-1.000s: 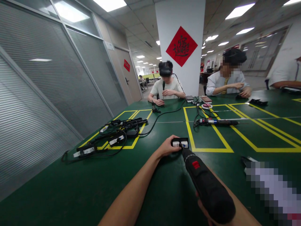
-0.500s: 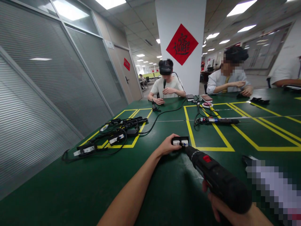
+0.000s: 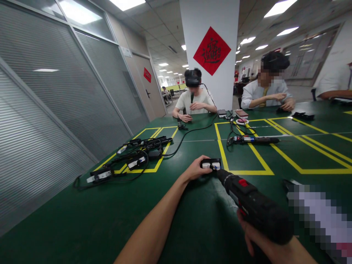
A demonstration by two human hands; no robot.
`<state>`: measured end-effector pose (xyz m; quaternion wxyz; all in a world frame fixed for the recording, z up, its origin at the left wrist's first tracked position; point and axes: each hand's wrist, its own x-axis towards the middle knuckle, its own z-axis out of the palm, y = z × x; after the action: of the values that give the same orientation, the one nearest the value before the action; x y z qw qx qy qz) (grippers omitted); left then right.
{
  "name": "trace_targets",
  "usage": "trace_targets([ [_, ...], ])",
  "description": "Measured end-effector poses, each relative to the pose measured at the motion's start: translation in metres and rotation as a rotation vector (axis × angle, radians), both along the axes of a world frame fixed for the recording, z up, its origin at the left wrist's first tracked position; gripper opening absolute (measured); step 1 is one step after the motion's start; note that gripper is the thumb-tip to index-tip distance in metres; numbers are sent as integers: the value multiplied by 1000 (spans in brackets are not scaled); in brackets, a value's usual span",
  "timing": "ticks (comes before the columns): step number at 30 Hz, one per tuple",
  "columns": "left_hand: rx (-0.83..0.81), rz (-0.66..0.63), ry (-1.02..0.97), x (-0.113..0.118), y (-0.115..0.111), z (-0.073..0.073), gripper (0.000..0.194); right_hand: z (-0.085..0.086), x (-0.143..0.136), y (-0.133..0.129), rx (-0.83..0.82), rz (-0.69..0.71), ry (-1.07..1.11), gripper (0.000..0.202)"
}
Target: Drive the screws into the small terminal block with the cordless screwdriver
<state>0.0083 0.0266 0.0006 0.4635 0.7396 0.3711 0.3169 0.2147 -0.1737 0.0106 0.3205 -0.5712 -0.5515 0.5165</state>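
My right hand (image 3: 254, 227) is wrapped round the grip of a black cordless drill (image 3: 255, 201) with a red switch on top. The drill slants forward and left, its tip at a small black case with white parts inside (image 3: 216, 165). Whether the bit touches the case I cannot tell. At the left end of this case, my left hand (image 3: 195, 168) grips it against the green table (image 3: 132, 216), the thumb near the drill's tip. Part of the right hand's fingers is hidden behind the drill.
Several black adapters with cables (image 3: 148, 150) lie in a heap on the left. Farther right is a pen-shaped electric screwdriver (image 3: 258, 140) with its cord. A pixelated object (image 3: 319, 216) lies near my right side. Across the table sit co-workers, one holding a screwdriver (image 3: 191, 99).
The view has shifted very slightly. Both hands, the drill and the black case stay in nearly the same place.
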Motion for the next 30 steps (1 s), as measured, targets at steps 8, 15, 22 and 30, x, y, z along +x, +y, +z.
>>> trace_targets([
  [8,12,-11,21,-1,-1,3,49,3,-4,-1,84,-73,-10,22],
  [15,8,-10,15,0,-3,5,48,7,-6,-3,66,-48,-103,38],
  [22,5,-18,-5,1,-4,8,47,15,-10,-5,46,-112,-65,38],
  [30,23,-4,23,1,-4,8,46,12,-13,-1,71,-121,59,13],
])
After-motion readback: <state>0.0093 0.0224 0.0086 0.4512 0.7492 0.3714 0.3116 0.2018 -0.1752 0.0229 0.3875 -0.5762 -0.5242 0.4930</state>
